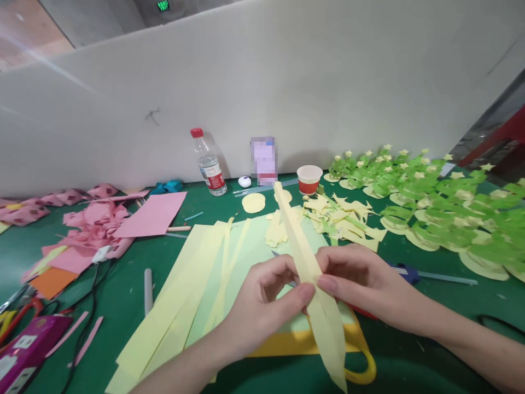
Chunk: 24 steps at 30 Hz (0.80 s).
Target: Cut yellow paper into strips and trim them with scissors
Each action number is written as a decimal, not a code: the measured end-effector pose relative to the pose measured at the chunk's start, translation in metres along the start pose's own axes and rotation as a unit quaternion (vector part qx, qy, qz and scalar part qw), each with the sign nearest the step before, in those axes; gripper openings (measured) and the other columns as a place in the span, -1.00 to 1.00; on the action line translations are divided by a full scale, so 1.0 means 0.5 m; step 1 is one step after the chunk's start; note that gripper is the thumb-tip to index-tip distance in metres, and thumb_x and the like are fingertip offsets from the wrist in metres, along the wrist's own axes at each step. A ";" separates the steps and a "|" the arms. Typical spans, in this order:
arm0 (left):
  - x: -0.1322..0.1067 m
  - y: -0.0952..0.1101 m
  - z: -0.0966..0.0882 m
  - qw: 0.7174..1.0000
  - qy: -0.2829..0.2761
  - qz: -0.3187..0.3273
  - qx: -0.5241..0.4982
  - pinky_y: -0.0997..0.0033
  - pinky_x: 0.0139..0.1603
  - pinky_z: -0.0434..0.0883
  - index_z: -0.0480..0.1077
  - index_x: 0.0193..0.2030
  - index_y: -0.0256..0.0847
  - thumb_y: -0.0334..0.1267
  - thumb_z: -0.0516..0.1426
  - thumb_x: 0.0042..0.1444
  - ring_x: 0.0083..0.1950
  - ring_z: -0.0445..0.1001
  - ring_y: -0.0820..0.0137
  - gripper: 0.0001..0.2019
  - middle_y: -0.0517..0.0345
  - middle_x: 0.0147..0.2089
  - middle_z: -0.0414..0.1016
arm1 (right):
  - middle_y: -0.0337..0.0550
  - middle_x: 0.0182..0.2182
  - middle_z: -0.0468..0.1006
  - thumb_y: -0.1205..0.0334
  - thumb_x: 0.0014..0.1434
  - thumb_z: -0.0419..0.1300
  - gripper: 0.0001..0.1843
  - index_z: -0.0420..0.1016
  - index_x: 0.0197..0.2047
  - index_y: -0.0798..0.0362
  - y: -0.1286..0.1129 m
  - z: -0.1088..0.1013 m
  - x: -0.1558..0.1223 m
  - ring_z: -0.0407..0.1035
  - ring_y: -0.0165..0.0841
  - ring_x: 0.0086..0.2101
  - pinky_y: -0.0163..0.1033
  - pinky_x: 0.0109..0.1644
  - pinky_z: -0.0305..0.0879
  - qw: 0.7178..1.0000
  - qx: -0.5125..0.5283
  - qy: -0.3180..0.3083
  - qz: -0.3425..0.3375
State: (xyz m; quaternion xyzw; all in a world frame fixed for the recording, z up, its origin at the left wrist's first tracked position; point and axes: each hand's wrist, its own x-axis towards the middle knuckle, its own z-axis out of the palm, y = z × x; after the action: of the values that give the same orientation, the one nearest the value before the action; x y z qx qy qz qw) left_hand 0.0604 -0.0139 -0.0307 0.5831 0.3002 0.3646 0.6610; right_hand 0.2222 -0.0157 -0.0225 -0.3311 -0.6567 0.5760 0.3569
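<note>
My left hand (270, 298) and my right hand (361, 284) pinch a long pale yellow paper strip (301, 249) from both sides. The strip is folded along its length at the far end and spreads flatter toward me. Below my hands lie light green sheets (254, 251) and an orange-yellow sheet (283, 345). Scissors with a yellow handle (365, 366) lie partly hidden under the strip and my right hand. Left of my hands are several wide pale yellow paper strips (172, 306). Small yellow paper pieces (275, 232) sit just beyond them.
Green paper spiral trees (435, 202) with stars fill the right side. Yellow-green scraps (340, 216), a paper cup (309, 179), a phone (264, 160) and a water bottle (210, 167) stand or lie toward the wall. Pink paper (151, 216), a cable (92, 306) and a purple box (30, 350) are left.
</note>
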 end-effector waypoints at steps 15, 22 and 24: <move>0.000 0.006 -0.001 1.000 -0.008 0.007 0.027 0.56 -0.36 0.20 0.37 -0.39 -0.24 -0.39 0.09 0.05 -0.46 0.17 0.57 -0.96 0.30 -0.48 0.27 | -0.36 -0.64 0.15 0.28 0.06 0.11 -0.77 0.19 -0.58 0.10 -0.004 0.001 0.001 -0.01 -0.56 -0.60 -0.41 -0.59 -0.12 1.000 0.024 0.002 0.011; 0.000 0.009 -0.002 0.999 -0.014 -0.002 0.036 0.55 -0.43 0.16 0.35 -0.42 -0.26 -0.39 0.09 0.03 -0.50 0.14 0.59 -0.95 0.29 -0.47 0.28 | -0.37 -0.64 0.14 0.23 0.06 0.13 -0.75 0.20 -0.58 0.10 -0.004 0.001 -0.004 -0.02 -0.57 -0.61 -0.41 -0.60 -0.13 0.999 0.045 0.000 0.023; 0.000 0.008 -0.002 0.999 -0.011 -0.003 0.036 0.54 -0.45 0.16 0.35 -0.43 -0.26 -0.38 0.09 0.02 -0.50 0.14 0.58 -0.95 0.28 -0.47 0.28 | -0.37 -0.64 0.13 0.25 0.07 0.11 -0.76 0.19 -0.58 0.10 -0.004 0.001 -0.005 -0.03 -0.57 -0.61 -0.40 -0.60 -0.14 0.999 0.035 -0.001 0.017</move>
State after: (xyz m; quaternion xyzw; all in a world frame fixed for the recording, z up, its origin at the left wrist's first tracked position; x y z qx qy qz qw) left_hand 0.0589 -0.0132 -0.0268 0.6097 0.3077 0.3445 0.6441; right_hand 0.2231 -0.0186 -0.0207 -0.3286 -0.6308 0.6050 0.3580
